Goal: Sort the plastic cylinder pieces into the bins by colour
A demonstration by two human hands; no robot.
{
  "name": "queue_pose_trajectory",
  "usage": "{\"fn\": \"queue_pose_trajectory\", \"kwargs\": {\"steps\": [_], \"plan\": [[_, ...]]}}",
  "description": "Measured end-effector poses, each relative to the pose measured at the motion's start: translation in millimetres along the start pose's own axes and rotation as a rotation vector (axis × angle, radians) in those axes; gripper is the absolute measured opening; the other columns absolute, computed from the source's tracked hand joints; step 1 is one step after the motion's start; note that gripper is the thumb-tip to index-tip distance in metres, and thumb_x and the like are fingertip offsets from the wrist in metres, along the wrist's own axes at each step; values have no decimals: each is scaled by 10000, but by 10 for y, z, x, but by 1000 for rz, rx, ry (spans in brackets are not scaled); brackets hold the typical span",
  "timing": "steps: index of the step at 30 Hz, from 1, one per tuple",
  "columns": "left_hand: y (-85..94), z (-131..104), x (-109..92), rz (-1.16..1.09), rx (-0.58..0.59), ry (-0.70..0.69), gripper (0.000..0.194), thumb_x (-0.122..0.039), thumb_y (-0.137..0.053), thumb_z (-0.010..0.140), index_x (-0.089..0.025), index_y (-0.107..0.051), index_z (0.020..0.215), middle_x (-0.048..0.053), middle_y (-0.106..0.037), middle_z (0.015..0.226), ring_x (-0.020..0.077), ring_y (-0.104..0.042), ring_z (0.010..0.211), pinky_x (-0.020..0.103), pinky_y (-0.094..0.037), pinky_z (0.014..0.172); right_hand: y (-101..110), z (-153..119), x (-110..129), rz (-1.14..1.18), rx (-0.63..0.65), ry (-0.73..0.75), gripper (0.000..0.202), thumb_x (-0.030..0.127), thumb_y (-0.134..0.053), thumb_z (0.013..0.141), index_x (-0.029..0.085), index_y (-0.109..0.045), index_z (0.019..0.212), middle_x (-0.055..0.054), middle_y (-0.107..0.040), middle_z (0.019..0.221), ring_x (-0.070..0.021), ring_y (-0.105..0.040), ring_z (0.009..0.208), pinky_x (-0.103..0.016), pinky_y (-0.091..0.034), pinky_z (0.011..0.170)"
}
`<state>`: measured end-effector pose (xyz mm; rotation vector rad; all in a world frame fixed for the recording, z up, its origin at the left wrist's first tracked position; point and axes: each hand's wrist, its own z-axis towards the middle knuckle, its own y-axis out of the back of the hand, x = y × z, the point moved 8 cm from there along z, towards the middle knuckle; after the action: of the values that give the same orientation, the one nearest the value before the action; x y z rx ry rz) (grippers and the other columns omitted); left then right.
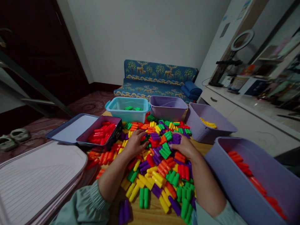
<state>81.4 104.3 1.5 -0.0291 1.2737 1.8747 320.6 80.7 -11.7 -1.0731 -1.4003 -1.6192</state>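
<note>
A heap of ribbed plastic toy blocks [158, 179] in red, orange, yellow, green and purple is spread over a wooden table [150, 214]. My left hand [136, 143] is at the far left part of the heap, thumb and fingers curled around a dark green block [148, 137]. Across from it, my right hand [184, 146] has its fingers closed on a purple block [176, 138]. Between the hands lie a bright green block [165, 150] and several red and purple ones. The undersides of both hands are hidden.
Around the heap stand a blue basket [127, 118] with green blocks, a purple basket [167, 113], another purple basket [199, 136] with yellow blocks, and a large bin [217, 156] with red ones. A hinged box [114, 136] holds red blocks. A white ribbed board [39, 178] lies left.
</note>
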Motion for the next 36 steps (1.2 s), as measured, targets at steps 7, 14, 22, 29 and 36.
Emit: {"fn": "queue_pose_trajectory", "kwargs": {"steps": [7, 14, 22, 29, 36], "plan": [[-11, -9, 28, 22, -6, 10, 373, -320, -616, 789, -206, -626, 1144, 123, -577, 1197, 285, -525, 1150, 440, -439, 982, -239, -35, 266, 183, -40, 18, 590, 225, -728, 568, 196, -577, 1137, -38, -685, 1023, -199, -646, 928, -395, -486, 913], [0, -3, 17, -8, -9, 26, 469, -320, -640, 761, -169, -588, 1202, 152, -561, 1225, 297, -513, 1167, 456, -424, 1005, -691, -209, 449, 498, 146, -47, 614, 233, -732, 625, 240, -528, 1205, -52, -653, 1185, -214, -650, 1040, -414, -457, 993], [197, 31, -186, -173, -92, -43, 516, -249, -603, 785, -203, -527, 1293, 113, -501, 1353, 249, -453, 1266, 412, -367, 1074, -727, -214, 593, 575, 191, 17, 452, 186, -681, 660, 219, -566, 1096, -43, -696, 1114, -212, -653, 1045, -395, -488, 966], [382, 81, -260, -484, -133, 93, 395, -345, -549, 861, -174, -593, 1214, 106, -627, 1231, 233, -577, 1138, 377, -445, 994, -730, -213, 611, 371, 176, 10, 382, 234, -692, 662, 218, -606, 1034, -9, -727, 858, -183, -695, 737, -286, -573, 603], [131, 98, -186, -776, 3, 257, 405, -415, -729, 702, -127, -697, 985, 80, -720, 867, 200, -664, 769, 287, -526, 702, -655, -253, 739, 401, 99, 58, 289, 359, -681, 727, 195, -626, 959, -20, -713, 827, -159, -676, 647, -243, -549, 534]]}}
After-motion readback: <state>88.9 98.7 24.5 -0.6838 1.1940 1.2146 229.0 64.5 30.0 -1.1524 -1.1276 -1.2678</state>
